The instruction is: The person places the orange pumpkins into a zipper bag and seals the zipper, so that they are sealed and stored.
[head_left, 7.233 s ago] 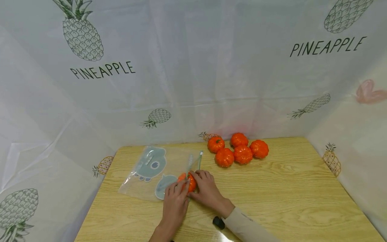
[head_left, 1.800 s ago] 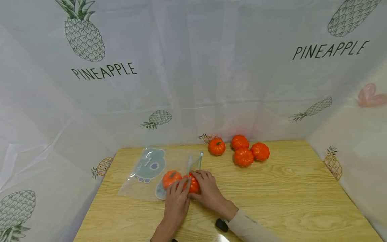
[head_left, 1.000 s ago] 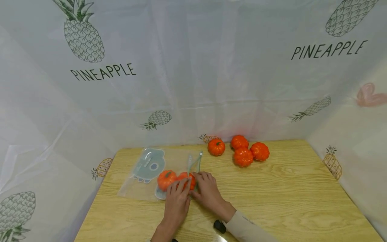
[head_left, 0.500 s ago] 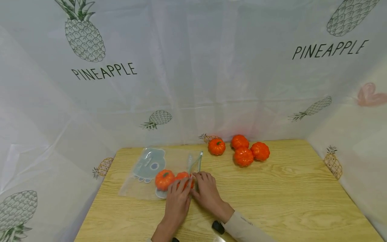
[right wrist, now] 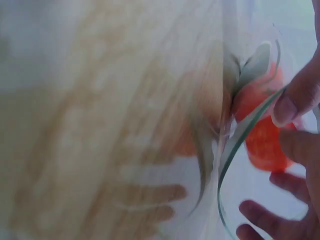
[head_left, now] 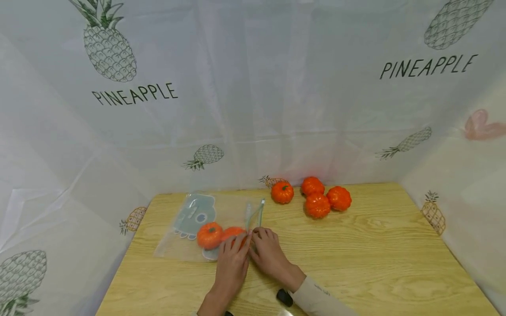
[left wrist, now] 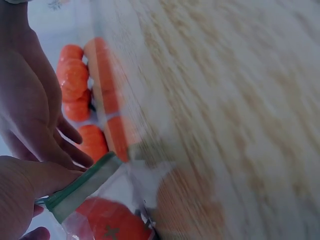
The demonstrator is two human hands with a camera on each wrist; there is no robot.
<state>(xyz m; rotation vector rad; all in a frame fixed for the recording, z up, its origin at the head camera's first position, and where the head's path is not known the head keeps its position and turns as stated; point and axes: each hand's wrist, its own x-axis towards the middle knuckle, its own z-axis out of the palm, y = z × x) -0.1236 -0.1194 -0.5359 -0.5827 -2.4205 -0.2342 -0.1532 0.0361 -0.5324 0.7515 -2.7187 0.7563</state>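
A clear zip bag (head_left: 174,245) printed with a blue cartoon figure lies flat on the table, mouth toward the right. Inside it are two small orange toy pumpkins, one pumpkin (head_left: 209,235) deeper in, the other pumpkin (head_left: 232,234) just behind the mouth and partly covered by fingers. My left hand (head_left: 232,267) pinches the bag's edge at the green zip strip (left wrist: 82,187), its thumb on the strip. Holding nothing, my right hand (head_left: 272,256) stays at the bag's mouth, fingers loosely bent beside the near pumpkin (right wrist: 267,145).
Several more orange toy pumpkins (head_left: 317,205) stand at the back of the wooden table (head_left: 379,259), right of the bag. A lone pumpkin (head_left: 282,192) sits left of that cluster. White pineapple-print sheeting (head_left: 253,87) walls the table's back and sides.
The pumpkin at the bag's mouth has gone inside to the left, pushing the first one deeper. One fewer stands at the back than at first. My right hand has let go of it.
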